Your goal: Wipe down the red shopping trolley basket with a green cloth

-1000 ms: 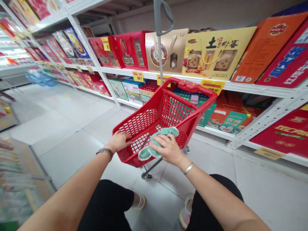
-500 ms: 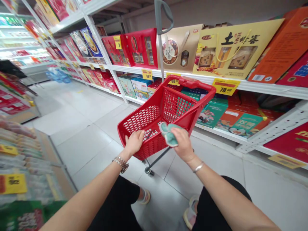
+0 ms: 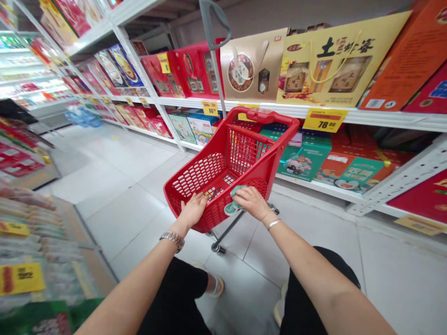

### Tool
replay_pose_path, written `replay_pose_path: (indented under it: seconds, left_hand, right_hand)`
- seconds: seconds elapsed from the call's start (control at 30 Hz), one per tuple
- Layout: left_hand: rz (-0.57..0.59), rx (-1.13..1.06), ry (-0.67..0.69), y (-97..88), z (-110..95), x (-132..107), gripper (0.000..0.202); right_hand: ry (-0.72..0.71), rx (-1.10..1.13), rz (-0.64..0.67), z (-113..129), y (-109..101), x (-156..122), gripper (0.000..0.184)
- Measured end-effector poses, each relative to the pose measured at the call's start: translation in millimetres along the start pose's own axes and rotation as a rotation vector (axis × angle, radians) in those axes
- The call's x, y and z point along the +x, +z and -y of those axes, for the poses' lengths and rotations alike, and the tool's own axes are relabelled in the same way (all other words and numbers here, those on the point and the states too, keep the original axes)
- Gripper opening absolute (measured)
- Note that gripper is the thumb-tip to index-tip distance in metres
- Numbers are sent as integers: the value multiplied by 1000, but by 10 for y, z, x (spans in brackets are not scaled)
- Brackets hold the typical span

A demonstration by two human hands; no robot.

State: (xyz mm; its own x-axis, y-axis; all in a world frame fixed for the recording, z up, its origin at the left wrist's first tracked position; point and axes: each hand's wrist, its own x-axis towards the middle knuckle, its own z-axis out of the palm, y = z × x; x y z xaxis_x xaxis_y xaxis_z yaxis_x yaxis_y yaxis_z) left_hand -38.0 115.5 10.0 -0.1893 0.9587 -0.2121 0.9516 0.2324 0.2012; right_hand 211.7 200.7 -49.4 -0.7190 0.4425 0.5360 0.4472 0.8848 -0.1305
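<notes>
A red plastic shopping cart with latticed walls stands before me on metal legs with casters. My left hand, with a metal watch at the wrist, grips the cart's near rim, its fingers reaching over the edge. In my right hand, which wears a silver bangle, is a folded green cloth with a pale edge. That cloth lies against the cart's near side, partly covered by my fingers. A grey pole with a looped top rises behind the cart.
White shelves with gift boxes and yellow price tags run close behind the cart. A display of packaged goods stands at my left. Pale floor tiles lie between them, and bottled water sits farther down the aisle.
My right hand has moved left and slightly down, bringing the cloth from above the rim onto the cart's near side. My left hand stays at the rim.
</notes>
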Motion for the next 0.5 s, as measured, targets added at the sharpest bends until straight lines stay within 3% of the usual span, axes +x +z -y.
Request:
replay_pose_path:
  seconds: [0.13,0.2,0.27,0.37,0.43,0.5]
  left_hand:
    - [4,15,3,-12,110,8,58]
    - [-12,24,28,-2,159,7,57]
    - [-31,31,52,7,191,6,54]
    - [-40,16,57,11,202,10,55]
    - [-38,2,45,18,190,15,57]
    - [-44,10,61,37,176,19,54]
  right_hand:
    - [735,0,-231,-518,-142,-193,31]
    - [923,-23,-321,-676,-181,-241,37]
    - [1002,-17,-391,-674,-197,-229,41]
    - [948,99,-519,-319,-216,-94,42]
    - [705,172,-491,74,-245,42,42]
    - [381,222,-343,472,-276,179,44]
